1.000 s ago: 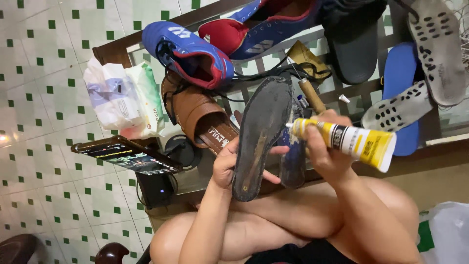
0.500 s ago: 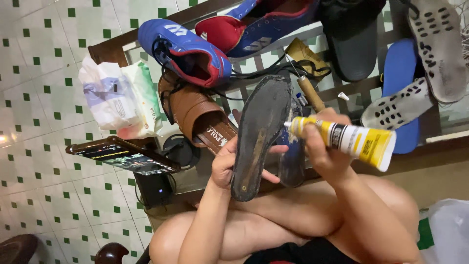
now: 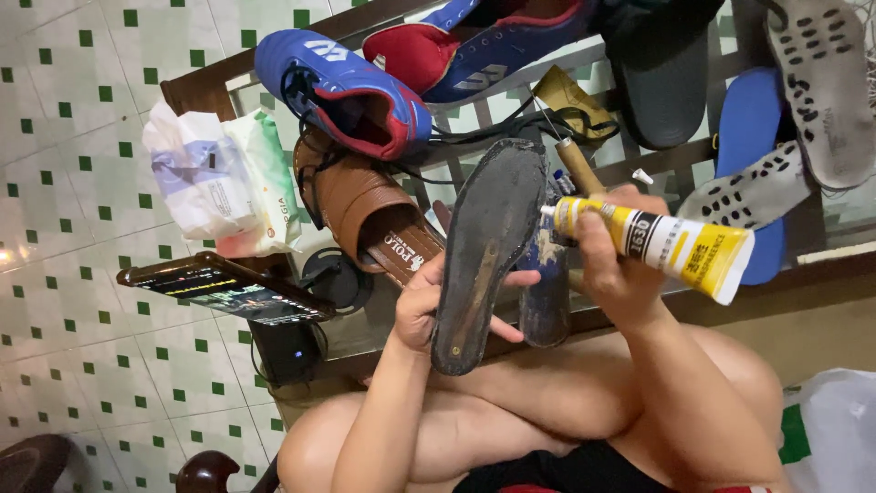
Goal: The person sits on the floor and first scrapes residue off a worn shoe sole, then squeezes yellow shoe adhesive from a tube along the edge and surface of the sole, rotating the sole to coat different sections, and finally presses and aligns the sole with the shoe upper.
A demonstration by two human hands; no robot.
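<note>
Sole (image 3: 488, 246) is standing tilted in my left hand (image 3: 422, 306), its worn face turned toward me so glue can reach it. My right hand (image 3: 613, 265) is gripping the yellow tube (image 3: 662, 245), nozzle touching the sole's edge, above the counter (image 3: 748, 283).

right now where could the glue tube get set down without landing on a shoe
Barest patch: the glass tabletop between the brown sandal, the phone and the left hand. The far side is crowded with the blue boot, insoles and laces. The right hand holds the glue tube.
</note>
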